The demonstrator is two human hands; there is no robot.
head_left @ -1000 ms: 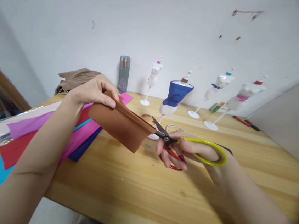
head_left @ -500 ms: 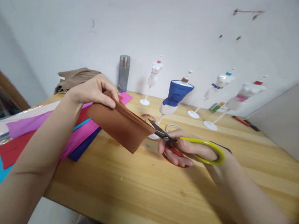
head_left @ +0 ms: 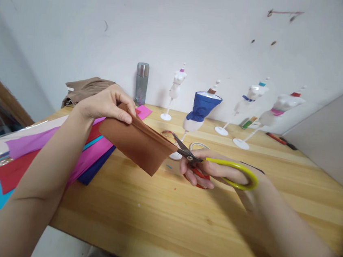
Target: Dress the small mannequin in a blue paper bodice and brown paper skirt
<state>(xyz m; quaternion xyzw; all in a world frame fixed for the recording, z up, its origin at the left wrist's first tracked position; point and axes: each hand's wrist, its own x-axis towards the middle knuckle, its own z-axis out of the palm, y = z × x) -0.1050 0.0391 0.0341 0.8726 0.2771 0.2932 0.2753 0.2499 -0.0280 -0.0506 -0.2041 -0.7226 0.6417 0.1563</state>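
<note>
My left hand (head_left: 106,104) pinches the top corner of a folded piece of brown fabric (head_left: 136,142) and holds it up over the wooden table (head_left: 181,211). My right hand (head_left: 213,170) grips a pair of scissors (head_left: 204,164) with one yellow and one red handle loop. The dark blades meet the right edge of the brown fabric. Under my left arm lies a stack of coloured sheets (head_left: 34,151) in pink, purple, red and blue.
Several small white mannequin busts stand along the wall; one (head_left: 201,109) wears a blue cloth. A grey flask (head_left: 141,83) and a heap of tan fabric (head_left: 85,88) sit at the back left. A red-and-black tool (head_left: 282,140) lies at the back right.
The scissor handles have closed and the blades have come together on the edge of the brown fabric. My left hand has held nearly still.
</note>
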